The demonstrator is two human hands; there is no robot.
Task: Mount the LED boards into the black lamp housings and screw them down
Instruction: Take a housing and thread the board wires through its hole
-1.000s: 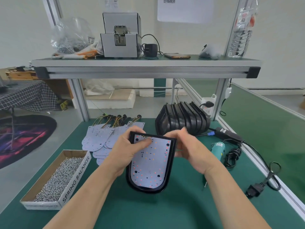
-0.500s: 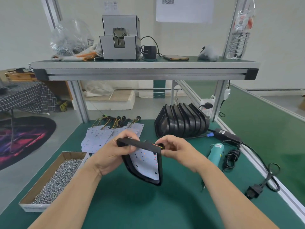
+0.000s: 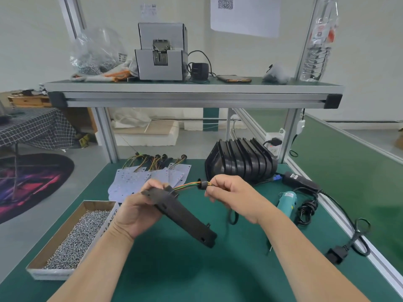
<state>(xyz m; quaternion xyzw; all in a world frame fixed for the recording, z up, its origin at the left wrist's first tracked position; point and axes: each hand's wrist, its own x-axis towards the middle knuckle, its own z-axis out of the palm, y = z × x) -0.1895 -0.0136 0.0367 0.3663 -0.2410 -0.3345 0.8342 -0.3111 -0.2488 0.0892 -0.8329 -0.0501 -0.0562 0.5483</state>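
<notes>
My left hand (image 3: pixel 137 207) grips a black lamp housing (image 3: pixel 185 216) by its top end, held above the green table and turned so its dark back faces me; the LED board inside is hidden. Coloured wires (image 3: pixel 187 185) run out of the housing's top through a black grommet (image 3: pixel 204 184). My right hand (image 3: pixel 231 196) pinches those wires just beyond the grommet. Behind my hands lie several loose white LED boards (image 3: pixel 139 179) with wire tails, and a row of black housings (image 3: pixel 242 163) stands on edge at the back.
A cardboard box of screws (image 3: pixel 72 238) sits at the left front. A teal electric screwdriver (image 3: pixel 287 202) lies to the right with its black power supply (image 3: pixel 299 180) and cable (image 3: pixel 349 247). An upper shelf (image 3: pixel 194 92) carries a grey screw feeder (image 3: pixel 161 53).
The housing has been turned over from board-side up to back-side up. My right hand has drawn the wires and grommet out through its top end to the right.
</notes>
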